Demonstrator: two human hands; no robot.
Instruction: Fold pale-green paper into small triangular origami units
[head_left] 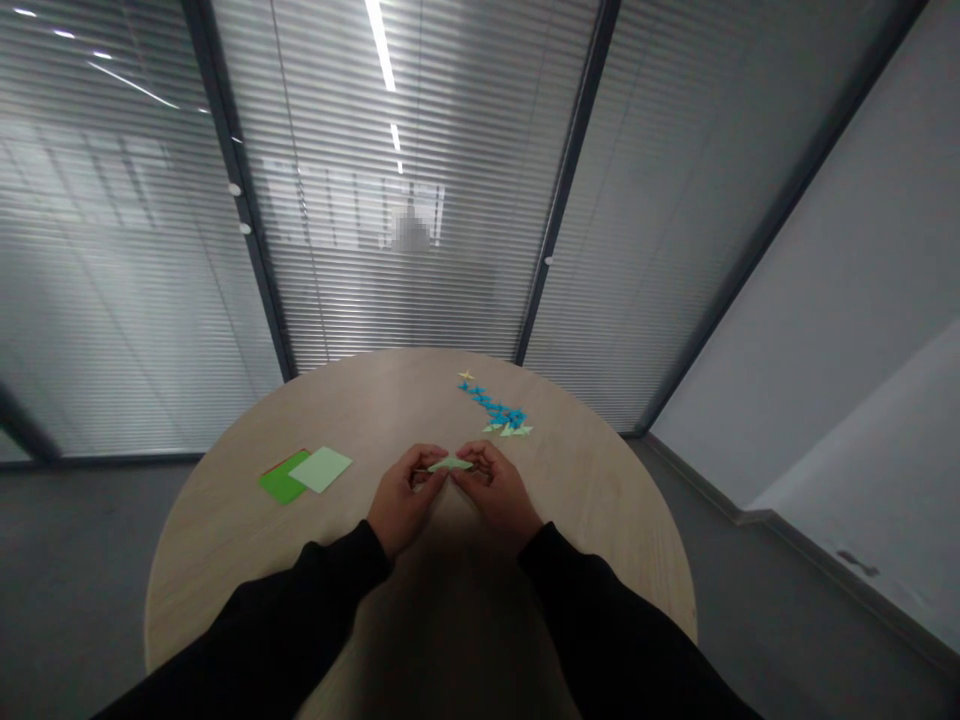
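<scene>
Between my two hands is a small folded piece of pale green paper [450, 464], held over the near middle of the table. My left hand [405, 495] pinches its left end, thumb and fingers closed. On the opposite end, my right hand [496, 490] grips it the same way, and the two thumbs almost meet at the near edge. The exact folds are too small to make out. Just beyond my right hand lie several light green folded paper pieces [516, 431], beside a cluster of blue folded paper pieces [506, 415].
A yellow folded paper piece [466, 375] lies at the far end of the blue row. To the left, a pale green sheet stack [321, 469] overlaps brighter green sheets [283, 482]. The round wooden table [217, 520] stands near blinds-covered glass panels [405, 310]; a white wall [840, 380] rises at right.
</scene>
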